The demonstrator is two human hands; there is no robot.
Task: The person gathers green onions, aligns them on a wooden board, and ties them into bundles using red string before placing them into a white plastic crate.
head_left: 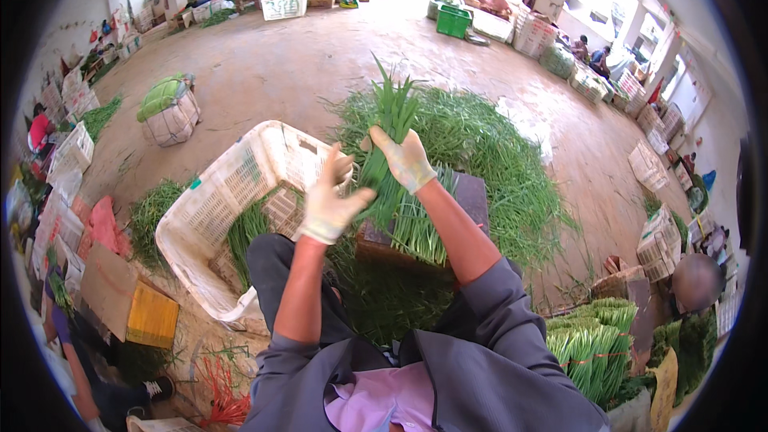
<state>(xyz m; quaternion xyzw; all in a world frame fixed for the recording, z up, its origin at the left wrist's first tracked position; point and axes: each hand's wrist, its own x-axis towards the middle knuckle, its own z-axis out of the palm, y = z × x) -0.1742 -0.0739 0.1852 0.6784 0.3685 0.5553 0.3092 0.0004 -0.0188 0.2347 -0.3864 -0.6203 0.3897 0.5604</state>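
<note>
Right gloved hand (402, 162) pinches a long, flat-leaved green bunch (394, 106) over the left edge of a dark, boxy stand (474, 194); left gloved hand (331, 203) is spread nearby. Probably light, floppy, easily bruised; I'd grip mid-stalk.

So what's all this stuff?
Held bunch: one, green, in right hand
Block: one, brown, centre
Stalks: many, green, on and beyond block
Large basket: one, white, left of block
More baskets: many, mostly white, along walls
Tied bunches: several, green, lower right
Box: one, brown and yellow, left
Crate: one, green, far back
People: several, mixed colours, along walls
Right hand: one, pale glove, holding bunch
Left hand: one, pale glove, beside bunch
</note>
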